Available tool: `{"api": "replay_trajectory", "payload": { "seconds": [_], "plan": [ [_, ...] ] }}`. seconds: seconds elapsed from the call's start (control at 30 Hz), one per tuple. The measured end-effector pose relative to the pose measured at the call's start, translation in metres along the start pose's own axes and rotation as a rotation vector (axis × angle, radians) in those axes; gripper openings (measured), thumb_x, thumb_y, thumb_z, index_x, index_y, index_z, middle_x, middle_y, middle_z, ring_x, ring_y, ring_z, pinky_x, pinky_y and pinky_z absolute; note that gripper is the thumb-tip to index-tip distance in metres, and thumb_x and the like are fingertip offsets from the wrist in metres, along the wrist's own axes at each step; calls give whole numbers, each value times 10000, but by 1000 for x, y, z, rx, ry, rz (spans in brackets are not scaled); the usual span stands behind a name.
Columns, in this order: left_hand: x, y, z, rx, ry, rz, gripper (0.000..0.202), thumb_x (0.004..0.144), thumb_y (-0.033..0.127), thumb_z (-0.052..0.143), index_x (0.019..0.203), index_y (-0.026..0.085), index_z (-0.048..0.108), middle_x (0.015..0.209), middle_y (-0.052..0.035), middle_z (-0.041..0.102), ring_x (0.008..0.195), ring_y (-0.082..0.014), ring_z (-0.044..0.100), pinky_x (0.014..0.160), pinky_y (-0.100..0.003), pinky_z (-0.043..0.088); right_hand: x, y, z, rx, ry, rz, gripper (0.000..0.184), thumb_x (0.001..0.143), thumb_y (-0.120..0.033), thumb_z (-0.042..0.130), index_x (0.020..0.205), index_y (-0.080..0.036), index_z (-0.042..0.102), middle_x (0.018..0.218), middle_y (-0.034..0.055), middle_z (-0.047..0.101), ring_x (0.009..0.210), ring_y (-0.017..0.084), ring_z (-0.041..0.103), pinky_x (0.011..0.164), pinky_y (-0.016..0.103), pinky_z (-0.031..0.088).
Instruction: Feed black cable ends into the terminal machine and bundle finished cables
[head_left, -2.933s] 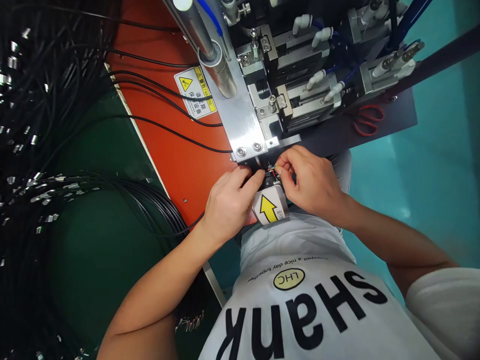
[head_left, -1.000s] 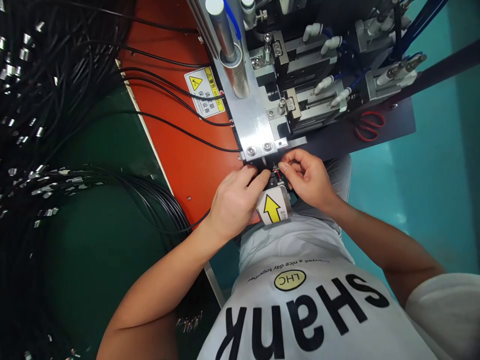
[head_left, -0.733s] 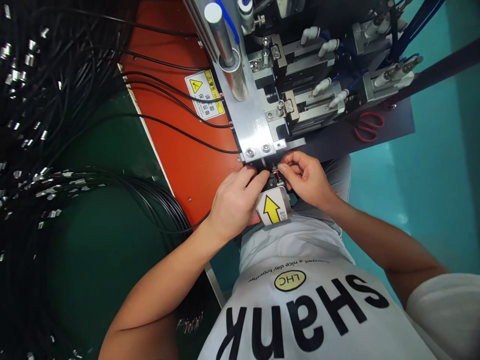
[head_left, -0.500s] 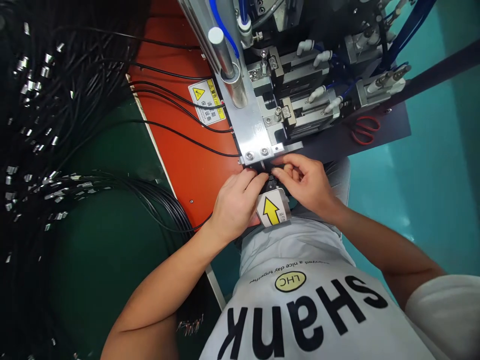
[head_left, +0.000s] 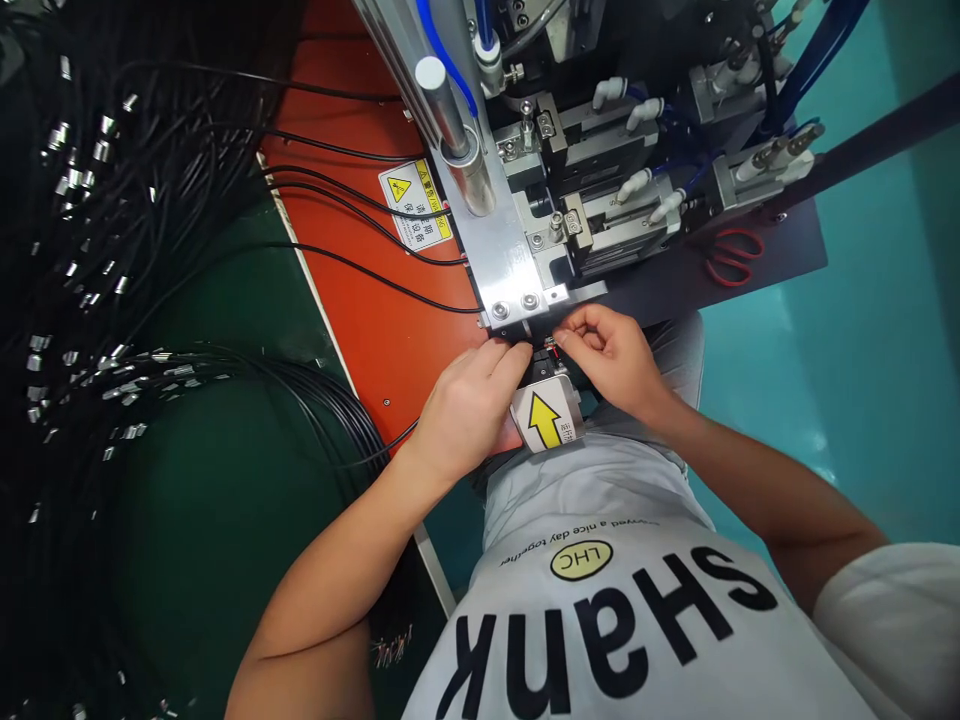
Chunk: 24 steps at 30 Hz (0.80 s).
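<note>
My left hand [head_left: 472,395] is closed, thumb and forefinger pressed together at the front of the metal machine [head_left: 510,265]. A black cable [head_left: 401,437] runs in from the left and passes under this hand; the gripped part is hidden. My right hand [head_left: 611,355] pinches at small, thin wire ends [head_left: 553,348], one of them red, just right of the left fingertips. Both hands are at a small black fixture [head_left: 541,368]. Below it sits a metal cover with a yellow arrow label [head_left: 545,418].
Bundles of black cables [head_left: 300,385] with shiny metal ends lie on the green table [head_left: 217,520] at left. Several cables cross the orange machine base [head_left: 360,300]. Red-handled scissors [head_left: 733,257] rest on the dark plate at right. Pneumatic cylinders [head_left: 626,225] with blue hoses stand behind.
My right hand has drawn slightly back to the right from the left fingertips, uncovering the small wire ends and more of the fixture. My left hand stays almost in place.
</note>
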<state>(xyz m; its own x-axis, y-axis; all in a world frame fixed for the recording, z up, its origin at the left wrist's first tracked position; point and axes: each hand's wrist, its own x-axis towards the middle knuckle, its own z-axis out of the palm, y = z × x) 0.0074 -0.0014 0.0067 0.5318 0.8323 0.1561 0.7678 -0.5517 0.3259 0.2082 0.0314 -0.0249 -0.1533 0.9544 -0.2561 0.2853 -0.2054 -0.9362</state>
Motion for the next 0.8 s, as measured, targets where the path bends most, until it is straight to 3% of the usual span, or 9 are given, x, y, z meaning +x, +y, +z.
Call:
{"api": "replay_trajectory", "payload": {
  "seconds": [0.07, 0.13, 0.3, 0.4, 0.5, 0.6, 0.8],
  "plan": [
    [1, 0, 0, 5, 6, -3, 289, 927, 209, 447, 1181, 154, 571, 885, -84, 634, 798, -203, 605, 676, -303, 486, 3, 4, -2, 124, -105, 119, 204, 870, -369, 639, 791, -184, 605, 663, -20, 586, 492, 95, 457, 461, 241, 349],
    [2, 0, 0, 3, 14, -2, 288, 919, 199, 452, 1177, 154, 573, 892, -84, 641, 801, -203, 610, 676, -303, 487, 1, 7, -5, 125, -117, 137, 223, 891, -395, 616, 824, -182, 617, 705, -6, 612, 495, 96, 471, 457, 241, 356],
    [2, 0, -1, 8, 19, 5, 276, 912, 160, 449, 1153, 143, 583, 883, -84, 650, 774, -201, 606, 659, -303, 480, -20, 6, -8, -137, 108, -206, 119, 882, -325, 660, 944, -223, 665, 893, 18, 634, 576, 103, 511, 570, 270, 436],
    [2, 0, -2, 1, 8, -2, 271, 905, 187, 467, 1145, 141, 584, 868, -80, 645, 762, -201, 604, 653, -303, 475, -25, 7, -7, -218, 102, -374, 113, 849, -313, 713, 933, -244, 684, 929, 27, 641, 569, 112, 513, 594, 297, 461],
    [2, 0, -2, 1, 10, 4, 286, 898, 216, 473, 1151, 135, 579, 855, -79, 641, 750, -204, 598, 650, -310, 472, -20, 8, -7, -345, 97, -445, 46, 889, -285, 657, 899, -251, 686, 896, 40, 668, 634, 151, 555, 655, 325, 468],
    [2, 1, -1, 21, 7, -2, 280, 903, 202, 460, 1150, 152, 583, 847, -72, 643, 747, -197, 596, 659, -309, 468, -13, 9, -6, -371, 85, -427, 73, 917, -251, 592, 879, -231, 651, 856, 39, 649, 664, 157, 558, 676, 322, 456],
    [4, 2, -1, 82, -9, -8, 257, 950, 141, 401, 1107, 172, 602, 831, -54, 639, 721, -176, 578, 646, -291, 440, -8, 17, -1, -99, 56, -222, 126, 917, -314, 594, 850, -207, 598, 802, 7, 579, 609, 120, 505, 597, 270, 431]
  ]
}}
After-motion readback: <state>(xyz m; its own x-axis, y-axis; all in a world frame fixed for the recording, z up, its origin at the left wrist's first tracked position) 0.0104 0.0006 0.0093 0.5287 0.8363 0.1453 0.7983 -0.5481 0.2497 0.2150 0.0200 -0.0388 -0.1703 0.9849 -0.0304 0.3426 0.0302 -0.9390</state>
